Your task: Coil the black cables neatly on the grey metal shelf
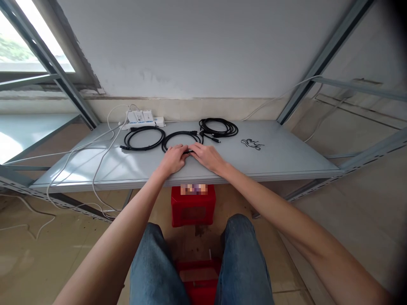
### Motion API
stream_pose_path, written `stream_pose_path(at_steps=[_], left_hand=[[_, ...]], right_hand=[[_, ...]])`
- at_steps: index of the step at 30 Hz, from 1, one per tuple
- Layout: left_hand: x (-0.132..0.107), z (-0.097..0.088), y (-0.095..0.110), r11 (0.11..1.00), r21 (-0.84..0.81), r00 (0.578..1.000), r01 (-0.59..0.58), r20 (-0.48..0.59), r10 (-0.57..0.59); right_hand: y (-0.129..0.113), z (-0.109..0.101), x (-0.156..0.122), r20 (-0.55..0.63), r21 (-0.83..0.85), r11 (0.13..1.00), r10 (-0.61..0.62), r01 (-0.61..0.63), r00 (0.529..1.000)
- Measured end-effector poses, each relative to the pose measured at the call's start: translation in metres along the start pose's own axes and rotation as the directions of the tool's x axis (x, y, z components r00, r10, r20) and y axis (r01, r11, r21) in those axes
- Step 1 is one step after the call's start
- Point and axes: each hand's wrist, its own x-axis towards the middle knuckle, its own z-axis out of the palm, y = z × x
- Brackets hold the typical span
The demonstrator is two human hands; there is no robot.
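A coiled black cable (178,134) lies near the middle of the grey shelf, with its plug ends at the coil's far right side. My left hand (174,160) is closed on the near side of this coil, its fingertips pinched together. Beside it, my right hand (208,157) also pinches the same stretch, and the two hands' fingertips almost touch. What exactly sits between the fingers is partly hidden. Left of the hands rests another black cable coil (143,148); a third, thicker coil (219,134) is at the back right. Several short black ties (252,144) lie in a loose pile to the right.
A white power strip (159,121) with white plugged-in adapters stands by the wall. White cords (103,159) run from it over the shelf's left front edge. Metal posts (297,99) frame both sides. A red stool (193,209) stands beneath the shelf (286,156).
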Motion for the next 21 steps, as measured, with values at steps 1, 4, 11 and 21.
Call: stream_pose_path(at_steps=[1, 4, 11, 21], left_hand=[[0.0, 0.0, 0.0, 1.0, 0.001, 1.0, 0.001, -0.002, -0.001], [0.0, -0.001, 0.0, 1.0, 0.004, 1.0, 0.009, 0.002, -0.009], [-0.002, 0.004, -0.001, 1.0, -0.023, 1.0, 0.001, -0.013, -0.001], [-0.06, -0.027, 0.069, 0.904, -0.391, 0.924, 0.176, -0.25, -0.288]], right_hand=[[0.0, 0.001, 0.0, -0.002, -0.022, 1.0, -0.021, 0.021, 1.0], [0.001, 0.004, 0.0, 0.009, -0.071, 0.994, -0.087, 0.087, 0.996], [-0.003, 0.001, 0.0, 0.036, -0.089, 0.995, -0.044, 0.048, 0.998], [0.002, 0.006, 0.0, -0.024, 0.035, 0.999, 0.025, -0.024, 0.999]])
